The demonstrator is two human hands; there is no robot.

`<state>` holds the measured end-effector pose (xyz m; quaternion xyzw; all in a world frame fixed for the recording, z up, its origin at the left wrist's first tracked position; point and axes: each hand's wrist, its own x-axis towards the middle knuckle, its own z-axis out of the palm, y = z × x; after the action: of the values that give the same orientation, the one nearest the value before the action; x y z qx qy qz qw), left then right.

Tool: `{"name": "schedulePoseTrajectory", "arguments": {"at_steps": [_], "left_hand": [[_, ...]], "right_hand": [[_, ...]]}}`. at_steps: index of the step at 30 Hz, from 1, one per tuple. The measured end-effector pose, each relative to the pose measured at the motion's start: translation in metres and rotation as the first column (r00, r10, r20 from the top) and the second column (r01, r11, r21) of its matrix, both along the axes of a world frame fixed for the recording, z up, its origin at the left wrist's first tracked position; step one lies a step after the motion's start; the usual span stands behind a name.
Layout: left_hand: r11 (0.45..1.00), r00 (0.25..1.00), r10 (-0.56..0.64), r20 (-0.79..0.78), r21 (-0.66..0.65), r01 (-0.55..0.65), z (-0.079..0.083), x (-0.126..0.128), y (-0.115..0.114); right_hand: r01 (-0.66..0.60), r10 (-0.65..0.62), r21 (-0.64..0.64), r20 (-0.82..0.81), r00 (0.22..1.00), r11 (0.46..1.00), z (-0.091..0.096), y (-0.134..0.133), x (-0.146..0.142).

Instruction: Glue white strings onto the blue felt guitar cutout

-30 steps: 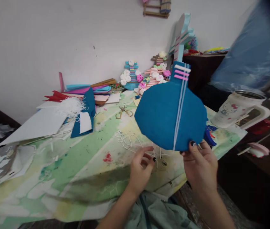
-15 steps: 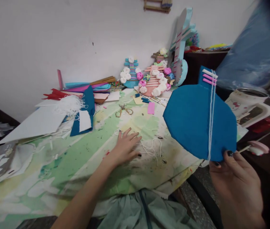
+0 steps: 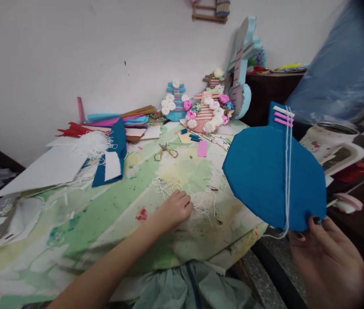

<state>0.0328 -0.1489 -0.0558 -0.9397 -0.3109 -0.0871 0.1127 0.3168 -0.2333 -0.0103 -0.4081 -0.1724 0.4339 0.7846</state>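
No words, numbers or labels can be read. The one printed emblem is a cartoon motif [image 3: 317,143] with red details on the side of a white mug [image 3: 332,138]. The mug stands behind the blue guitar-shaped piece [image 3: 262,171], beside its neck on the right, and that piece partly covers it. Any lettering near the motif is too small to make out.
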Motion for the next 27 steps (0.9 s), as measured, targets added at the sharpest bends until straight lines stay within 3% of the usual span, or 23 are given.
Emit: {"name": "schedulePoseTrajectory", "arguments": {"at_steps": [4, 6, 8, 9, 11, 14, 17, 20, 23, 24, 25, 26, 27], "left_hand": [[0.999, 0.999, 0.022, 0.041, 0.025, -0.023, 0.000, -0.029, 0.002], [0.986, 0.982, 0.164, 0.096, -0.001, -0.165, 0.008, -0.057, 0.011], [0.934, 0.926, 0.356, 0.126, -0.050, -0.353, 0.023, -0.092, 0.023], [0.884, 0.874, 0.468, 0.132, -0.074, -0.462, 0.033, -0.112, 0.029], [0.715, 0.709, 0.698, 0.099, -0.046, -0.698, 0.053, -0.153, 0.038], [0.562, 0.560, 0.823, 0.092, 0.006, -0.827, 0.075, -0.205, 0.038], [0.433, 0.434, 0.901, 0.015, 0.038, -0.901, 0.081, -0.228, 0.024], [0.406, 0.410, 0.911, 0.041, 0.072, -0.911, 0.080, -0.209, -0.001], [0.591, 0.590, 0.758, 0.278, 0.091, -0.802, 0.080, -0.153, -0.033], [0.589, 0.569, 0.718, 0.401, 0.087, -0.804, 0.079, -0.129, -0.044], [0.620, 0.547, 0.679, 0.490, 0.016, -0.784, 0.076, -0.104, -0.053], [0.688, 0.522, 0.641, 0.562, -0.120, -0.715, 0.071, -0.080, -0.061], [0.735, 0.495, 0.655, 0.571, -0.333, -0.590, 0.065, -0.055, -0.067]], "right_hand": [[0.000, 0.000, -0.005, 0.006, 1.000, 1.000, -0.002, 0.001, 0.002], [-0.001, 0.001, -0.005, 0.003, 1.000, 1.000, -0.003, 0.003, 0.002], [-0.005, 0.005, -0.005, 0.002, 1.000, 1.000, -0.004, 0.006, 0.001], [-0.008, 0.008, -0.006, 0.004, 1.000, 1.000, -0.005, 0.008, 0.000], [-0.028, 0.028, 0.003, 0.015, 0.999, 1.000, -0.006, 0.012, -0.005], [-0.095, 0.094, 0.038, 0.029, 0.995, 0.995, -0.010, 0.021, -0.019], [-0.169, 0.168, 0.028, 0.029, 0.985, 0.985, -0.014, 0.029, -0.040], [-0.239, 0.239, -0.007, 0.032, 0.970, 0.971, -0.019, 0.037, -0.061], [-0.305, 0.306, -0.025, 0.049, 0.951, 0.952, -0.026, 0.043, -0.078], [-0.323, 0.325, -0.029, 0.054, 0.944, 0.946, -0.028, 0.046, -0.083], [-0.338, 0.340, -0.034, 0.059, 0.939, 0.940, -0.030, 0.049, -0.087], [-0.351, 0.353, -0.040, 0.067, 0.933, 0.936, -0.032, 0.051, -0.090], [-0.362, 0.364, -0.046, 0.077, 0.928, 0.931, -0.034, 0.054, -0.093]]}}
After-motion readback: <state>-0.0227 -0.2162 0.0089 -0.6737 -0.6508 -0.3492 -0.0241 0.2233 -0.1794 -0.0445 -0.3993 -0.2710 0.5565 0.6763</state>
